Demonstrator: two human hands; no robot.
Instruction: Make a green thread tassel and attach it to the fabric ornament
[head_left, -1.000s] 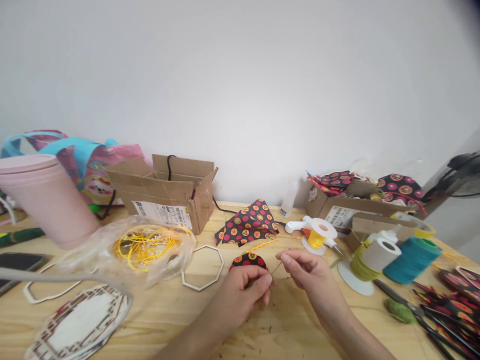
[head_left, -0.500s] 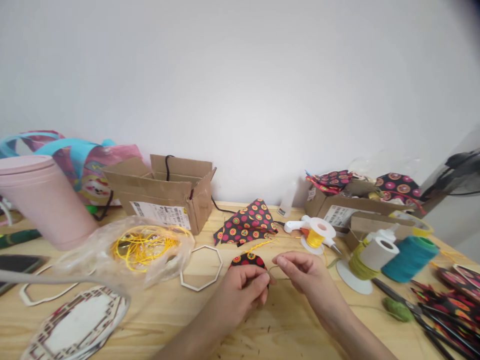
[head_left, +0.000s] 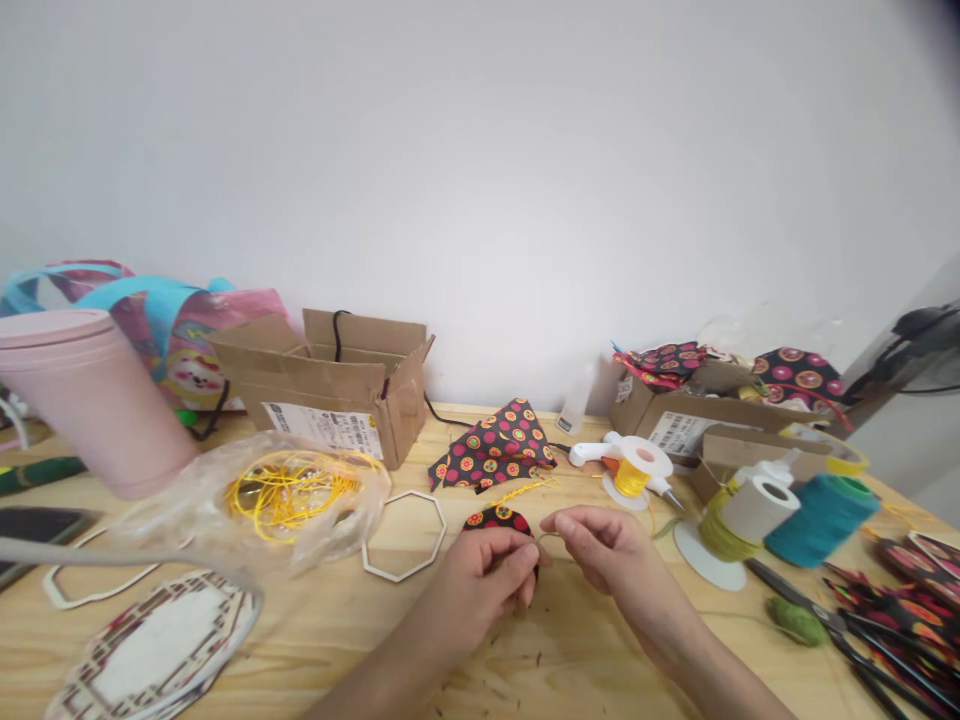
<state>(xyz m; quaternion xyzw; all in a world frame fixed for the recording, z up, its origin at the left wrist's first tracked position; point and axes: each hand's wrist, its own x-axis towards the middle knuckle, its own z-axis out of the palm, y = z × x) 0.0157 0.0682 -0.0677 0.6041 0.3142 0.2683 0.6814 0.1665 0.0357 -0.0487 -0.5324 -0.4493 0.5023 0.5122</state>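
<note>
Low in the middle of the head view, my left hand [head_left: 491, 570] is closed around a small black piece of patterned fabric [head_left: 496, 518] with red and orange flowers. Its upper edge shows above my fingers, and the rest is hidden. A braided yellow cord [head_left: 521, 492] runs out behind it. Just to the right, my right hand [head_left: 600, 545] pinches a thin olive cord [head_left: 551, 535] between thumb and index finger. That cord bridges the small gap to my left fingertips. Behind both hands lies a folded cloth [head_left: 499, 445] of a similar print.
A white octagonal frame [head_left: 403, 537] and a plastic bag of yellow cord [head_left: 300, 495] lie left. A pink tumbler [head_left: 97, 400] and cardboard box [head_left: 330, 400] stand behind. To the right are a glue gun [head_left: 600, 450], an olive cord spool [head_left: 724, 535], teal thread [head_left: 821, 520] and scissors [head_left: 806, 605].
My right hand has shifted very slightly left, toward my left hand. My left hand keeps its grip on the fabric piece, and the rest looks the same.
</note>
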